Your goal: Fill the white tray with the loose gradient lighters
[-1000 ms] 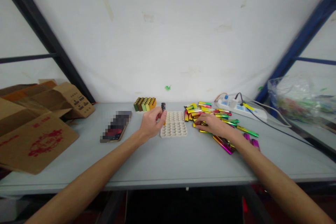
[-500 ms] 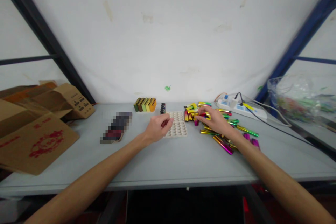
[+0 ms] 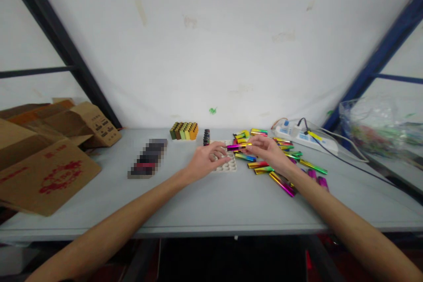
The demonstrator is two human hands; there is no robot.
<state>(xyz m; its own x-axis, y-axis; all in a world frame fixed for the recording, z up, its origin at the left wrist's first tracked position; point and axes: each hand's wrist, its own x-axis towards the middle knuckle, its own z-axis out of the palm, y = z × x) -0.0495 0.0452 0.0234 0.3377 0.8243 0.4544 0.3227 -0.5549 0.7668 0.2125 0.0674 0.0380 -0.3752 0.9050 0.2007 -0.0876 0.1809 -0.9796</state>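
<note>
My right hand [image 3: 266,150] pinches one end of a shiny purple-and-gold metallic tube [image 3: 238,146], held nearly level above the pale tray. My left hand [image 3: 209,161] is at the tube's other end, its upper fingertips touching or very close to it. The left thumb is stretched out below, apart from the fingers. Under the hands sits a pale tray of round hollows [image 3: 229,166], partly hidden by my left hand. A short row of dark pieces [image 3: 206,135] stands at its back left. Loose metallic tubes [image 3: 281,184] in several colours lie around my right hand.
At the back stands a block of upright green, brown and yellow pieces with gold tops [image 3: 184,131]. A blurred-out dark object [image 3: 147,158] lies left, beside open cardboard boxes [image 3: 66,176]. A power strip [image 3: 307,138] with cables and a clear plastic bag [image 3: 373,123] are at right.
My right hand has lifted the purple-and-gold tube from the pile and brought it left over the tray. My left hand has moved slightly right and uncurled from its closed shape.
</note>
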